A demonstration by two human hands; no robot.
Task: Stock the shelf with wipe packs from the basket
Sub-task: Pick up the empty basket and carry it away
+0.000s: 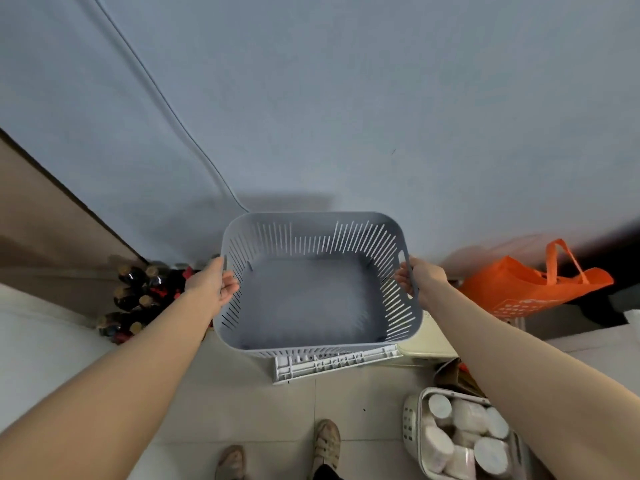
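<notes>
While both my arms stretch forward and a little down, I hold the grey basket (pixel 311 215) out in front of me, above the tiled floor (pixel 242 393). My left grip (pixel 211 282) is closed around the basket's left rim at the handle slot, fingers curled inward. My right grip (pixel 420 278) is closed on the right handle likewise. The basket's bare bottom shows. The wipe packs (pixel 467 415) sit crowded in a white basket (pixel 411 420) on the floor, low at my right.
</notes>
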